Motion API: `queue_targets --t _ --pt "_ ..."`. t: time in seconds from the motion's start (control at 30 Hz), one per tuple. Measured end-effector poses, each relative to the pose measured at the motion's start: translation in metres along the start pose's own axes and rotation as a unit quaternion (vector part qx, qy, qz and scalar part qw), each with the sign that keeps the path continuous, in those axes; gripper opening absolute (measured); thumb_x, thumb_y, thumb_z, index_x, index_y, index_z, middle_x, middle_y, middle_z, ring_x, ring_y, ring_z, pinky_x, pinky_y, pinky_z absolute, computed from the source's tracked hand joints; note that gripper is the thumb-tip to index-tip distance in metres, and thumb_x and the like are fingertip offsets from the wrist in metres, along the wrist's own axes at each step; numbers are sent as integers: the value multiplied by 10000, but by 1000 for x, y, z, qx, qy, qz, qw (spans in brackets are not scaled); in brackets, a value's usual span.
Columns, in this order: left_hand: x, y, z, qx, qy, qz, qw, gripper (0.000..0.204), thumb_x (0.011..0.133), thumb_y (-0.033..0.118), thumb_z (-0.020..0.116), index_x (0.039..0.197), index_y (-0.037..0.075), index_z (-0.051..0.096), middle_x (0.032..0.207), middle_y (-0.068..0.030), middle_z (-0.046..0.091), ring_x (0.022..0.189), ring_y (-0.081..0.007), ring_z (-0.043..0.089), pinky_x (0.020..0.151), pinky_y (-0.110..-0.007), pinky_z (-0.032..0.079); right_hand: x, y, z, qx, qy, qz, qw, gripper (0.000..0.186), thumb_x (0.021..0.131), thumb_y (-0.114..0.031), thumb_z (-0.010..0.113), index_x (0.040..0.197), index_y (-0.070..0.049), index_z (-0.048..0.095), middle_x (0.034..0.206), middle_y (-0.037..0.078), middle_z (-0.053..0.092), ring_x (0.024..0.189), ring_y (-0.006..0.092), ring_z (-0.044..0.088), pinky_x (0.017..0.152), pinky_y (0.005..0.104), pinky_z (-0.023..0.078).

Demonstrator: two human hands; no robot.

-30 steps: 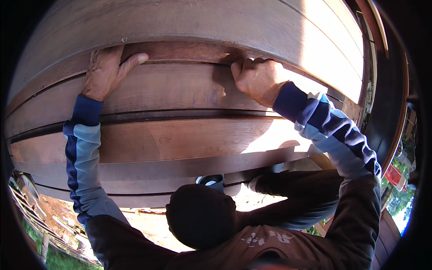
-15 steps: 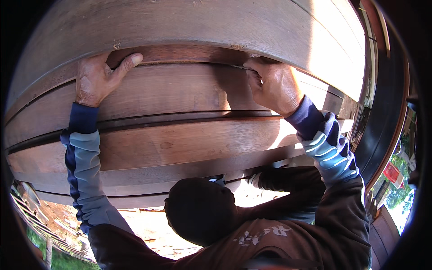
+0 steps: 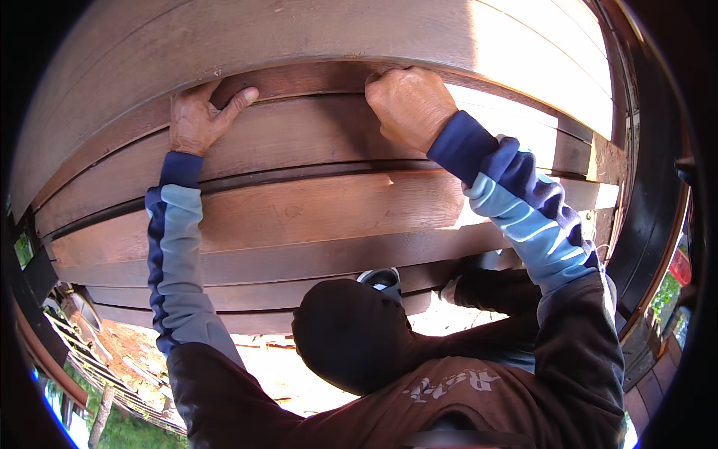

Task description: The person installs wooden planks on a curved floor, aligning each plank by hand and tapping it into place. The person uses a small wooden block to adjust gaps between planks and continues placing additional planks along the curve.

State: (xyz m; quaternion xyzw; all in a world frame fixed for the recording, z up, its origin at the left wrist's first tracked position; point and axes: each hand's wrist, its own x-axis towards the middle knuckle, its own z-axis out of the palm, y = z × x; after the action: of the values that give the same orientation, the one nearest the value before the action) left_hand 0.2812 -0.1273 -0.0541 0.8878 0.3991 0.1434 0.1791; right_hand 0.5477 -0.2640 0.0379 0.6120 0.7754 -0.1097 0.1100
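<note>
My left hand is at the lower edge of a broad upper brown wooden plank, its thumb stretched out to the right across the board below. Its other fingers reach up behind that edge and are partly hidden. To the right, my right hand is closed like a fist against the same edge, back of the hand toward me. What it holds, if anything, is hidden. A recessed reddish board shows between the hands, with a flat plank beneath it.
Several more planks run across below, with dark gaps between them, such as a lighter brown one. My bent dark knee and a grey shoe are nearer. A dark curved beam stands at the right; bare earth shows lower left.
My right hand has moved left along the plank edge, and its fingers have gone from a visible pinch to a fist turned away. My left hand keeps its place; the view has shifted.
</note>
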Motion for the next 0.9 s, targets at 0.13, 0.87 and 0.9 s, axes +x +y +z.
queue_targets --t 0.13,0.87,0.9 --pt "-9 10 1 140 22 -3 990 779 822 641 585 1252 -8 567 1300 -278 496 1201 -468 443 1024 -506 358 -25 -37 -13 -163 38 122 978 369 790 -144 637 1092 61 590 1037 278 619 963 379 653 691 381 557" --pt "-29 52 -17 171 -157 -92 968 1310 582 823 631 1477 -29 196 1524 -278 194 1438 -414 132 1031 -744 162 -98 -86 96 232 240 8 943 529 857 -211 554 1322 31 480 1385 186 445 1342 367 361 1143 506 228" --pt "-28 52 -16 176 -154 -91 968 1312 580 822 634 1479 -26 195 1525 -277 194 1439 -413 126 1036 -739 163 -95 -86 98 250 249 9 936 544 847 -195 572 1327 38 469 1389 192 436 1345 374 355 1146 506 223"
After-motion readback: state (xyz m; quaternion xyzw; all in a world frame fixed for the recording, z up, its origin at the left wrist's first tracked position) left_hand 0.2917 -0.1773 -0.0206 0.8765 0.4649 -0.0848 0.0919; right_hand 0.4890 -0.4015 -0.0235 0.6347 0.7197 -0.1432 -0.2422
